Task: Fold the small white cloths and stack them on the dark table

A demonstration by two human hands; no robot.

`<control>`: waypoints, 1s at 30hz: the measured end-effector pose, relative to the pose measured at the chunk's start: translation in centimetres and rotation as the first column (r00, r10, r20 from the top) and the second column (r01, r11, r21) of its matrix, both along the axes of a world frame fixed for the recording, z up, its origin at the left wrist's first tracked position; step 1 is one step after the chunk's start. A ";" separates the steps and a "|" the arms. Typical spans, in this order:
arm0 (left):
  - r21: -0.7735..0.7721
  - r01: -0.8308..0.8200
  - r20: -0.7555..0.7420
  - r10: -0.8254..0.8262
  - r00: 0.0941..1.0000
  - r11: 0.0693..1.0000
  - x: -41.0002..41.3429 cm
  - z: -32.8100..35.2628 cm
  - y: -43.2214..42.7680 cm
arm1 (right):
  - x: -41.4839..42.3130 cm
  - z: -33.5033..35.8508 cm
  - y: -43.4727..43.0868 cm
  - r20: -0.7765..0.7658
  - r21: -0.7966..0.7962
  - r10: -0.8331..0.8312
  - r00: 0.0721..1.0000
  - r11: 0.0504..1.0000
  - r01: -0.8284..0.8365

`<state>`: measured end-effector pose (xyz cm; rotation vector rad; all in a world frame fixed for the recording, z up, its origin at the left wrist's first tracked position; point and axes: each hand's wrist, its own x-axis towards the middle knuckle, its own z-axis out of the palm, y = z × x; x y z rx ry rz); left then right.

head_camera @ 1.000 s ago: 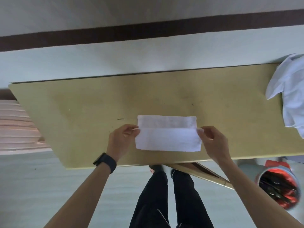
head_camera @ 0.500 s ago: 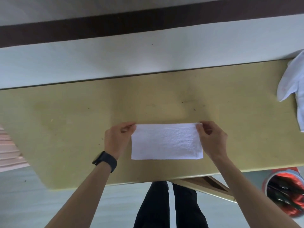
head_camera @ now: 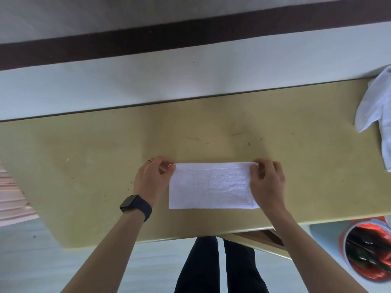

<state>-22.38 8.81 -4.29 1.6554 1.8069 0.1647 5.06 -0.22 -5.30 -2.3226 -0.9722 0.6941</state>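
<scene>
Now left hand (head_camera: 150, 180), right hand (head_camera: 268, 183) on cloth (head_camera: 211, 188).

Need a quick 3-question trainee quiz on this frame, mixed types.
1. True or false: the left hand and right hand each pinch a far corner of the cloth.
2. The crumpled white pile lies at the table's: A) left end B) centre C) right end.
3. Fill in: the watch is on the ___ wrist.
Key: 1 true; 2 C; 3 left.
</scene>
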 end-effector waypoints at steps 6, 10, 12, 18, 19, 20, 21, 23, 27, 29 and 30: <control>-0.006 0.066 -0.090 -0.067 0.994 0.998 0.1 0.1 0.0 | -1.6 2.5 -1.9 0.147 0.042 0.072 0.986 0.996 -0.079; -0.063 0.063 -0.157 -0.072 0.985 0.996 0.2 0.8 0.1 | -4.8 3.0 -3.3 0.196 -0.253 0.286 0.938 0.939 -0.233; -0.099 0.069 -0.201 -0.088 0.976 0.993 0.0 1.2 -0.3 | -4.7 2.2 -1.7 0.288 -0.313 0.321 0.902 0.922 -0.228; -0.121 0.107 -0.271 -0.137 0.953 0.987 0.9 1.5 -4.8 | -4.3 0.3 6.9 0.361 -0.301 0.565 0.742 0.824 -0.481; -0.104 0.124 -0.283 -0.149 0.948 0.987 1.4 1.4 -5.6 | -4.8 0.2 7.8 0.327 -0.330 0.645 0.691 0.763 -0.555; -0.084 0.133 -0.290 -0.152 0.945 0.988 1.9 1.4 -6.2 | -5.2 -0.1 8.5 0.300 -0.350 0.709 0.639 0.705 -0.617; -0.068 0.140 -0.298 -0.154 0.942 0.988 2.4 1.4 -6.8 | -5.6 -0.3 8.9 0.295 -0.353 0.747 0.596 0.664 -0.659; -0.051 0.162 -0.337 -0.170 0.926 0.985 3.1 1.2 -7.8 | -5.9 -0.3 8.6 0.321 -0.299 0.755 0.572 0.653 -0.695; 0.158 0.274 -0.400 -0.192 0.896 0.949 2.8 0.1 -9.0 | -5.5 0.5 3.0 0.426 0.028 0.589 0.687 0.750 -0.661; 0.386 0.441 -0.378 -0.298 0.877 0.810 2.0 -1.1 -9.2 | -5.1 0.4 -1.1 0.447 0.122 0.557 0.700 0.737 -0.665; 0.445 0.526 -0.356 -0.396 0.847 0.725 1.5 -1.7 -9.2 | -4.9 0.1 -3.1 0.446 0.123 0.575 0.686 0.720 -0.683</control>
